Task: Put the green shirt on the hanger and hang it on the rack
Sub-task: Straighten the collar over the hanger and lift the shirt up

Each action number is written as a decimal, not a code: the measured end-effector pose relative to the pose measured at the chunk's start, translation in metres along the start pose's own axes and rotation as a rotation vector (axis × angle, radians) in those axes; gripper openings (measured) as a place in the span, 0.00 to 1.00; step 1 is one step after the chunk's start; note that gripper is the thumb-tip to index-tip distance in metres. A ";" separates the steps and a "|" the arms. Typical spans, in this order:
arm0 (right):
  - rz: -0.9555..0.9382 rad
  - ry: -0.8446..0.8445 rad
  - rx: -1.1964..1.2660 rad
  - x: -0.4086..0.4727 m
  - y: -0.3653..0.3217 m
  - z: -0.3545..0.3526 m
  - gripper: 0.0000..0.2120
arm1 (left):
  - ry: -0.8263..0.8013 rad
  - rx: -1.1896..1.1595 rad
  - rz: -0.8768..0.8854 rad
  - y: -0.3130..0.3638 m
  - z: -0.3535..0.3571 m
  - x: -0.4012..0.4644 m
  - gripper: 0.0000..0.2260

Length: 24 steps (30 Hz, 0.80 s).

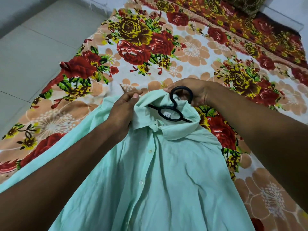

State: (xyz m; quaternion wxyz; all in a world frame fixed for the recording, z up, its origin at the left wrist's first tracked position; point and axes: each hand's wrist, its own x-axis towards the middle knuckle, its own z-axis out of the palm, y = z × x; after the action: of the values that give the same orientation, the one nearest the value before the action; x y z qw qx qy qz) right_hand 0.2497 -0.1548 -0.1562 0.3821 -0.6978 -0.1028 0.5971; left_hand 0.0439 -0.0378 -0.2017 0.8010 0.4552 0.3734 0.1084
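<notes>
The mint green shirt (pixel 160 177) lies front up on the flowered bedsheet, buttoned, its collar toward the far side. A black plastic hanger (pixel 173 112) sits inside the neck opening, with its hook and ring sticking out above the collar; its arms are hidden under the fabric. My left hand (pixel 124 108) pinches the left side of the collar. My right hand (pixel 196 93) grips the back of the collar just behind the hanger's hook. No rack is in view.
The flowered bedsheet (pixel 183 52) covers a bed that runs from lower left to upper right. A dark red flowered blanket (pixel 250 27) lies along its far edge. Grey floor tiles (pixel 33 47) fill the left side.
</notes>
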 end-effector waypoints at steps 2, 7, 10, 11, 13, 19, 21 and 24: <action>-0.036 -0.007 -0.050 0.001 0.005 -0.001 0.08 | -0.015 -0.022 -0.002 0.002 0.001 -0.002 0.11; -0.096 -0.041 -0.061 -0.001 0.011 -0.005 0.10 | -0.195 -0.176 -0.059 -0.001 -0.011 -0.014 0.26; -0.137 0.003 0.018 0.002 0.008 -0.008 0.14 | -0.267 -0.151 -0.055 -0.005 -0.018 -0.017 0.29; -0.146 -0.018 0.020 0.005 0.008 -0.009 0.23 | -0.270 -0.149 -0.060 -0.005 -0.020 -0.018 0.28; -0.142 -0.031 0.029 0.008 0.008 -0.010 0.24 | -0.282 -0.174 -0.080 -0.005 -0.023 -0.018 0.28; -0.226 -0.060 0.033 0.007 0.011 0.001 0.07 | -0.301 -0.286 -0.207 -0.002 -0.033 -0.018 0.27; -0.246 -0.091 -0.019 0.004 0.010 0.004 0.11 | -0.272 -0.299 -0.208 -0.003 -0.032 -0.018 0.24; -0.282 -0.115 -0.067 0.000 0.010 0.007 0.13 | -0.311 -0.386 -0.198 -0.009 -0.025 -0.024 0.22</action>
State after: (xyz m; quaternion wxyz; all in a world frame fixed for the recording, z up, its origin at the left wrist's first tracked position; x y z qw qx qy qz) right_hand 0.2408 -0.1586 -0.1625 0.4324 -0.6532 -0.2414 0.5728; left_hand 0.0082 -0.0392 -0.2043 0.9274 0.2666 0.2612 0.0273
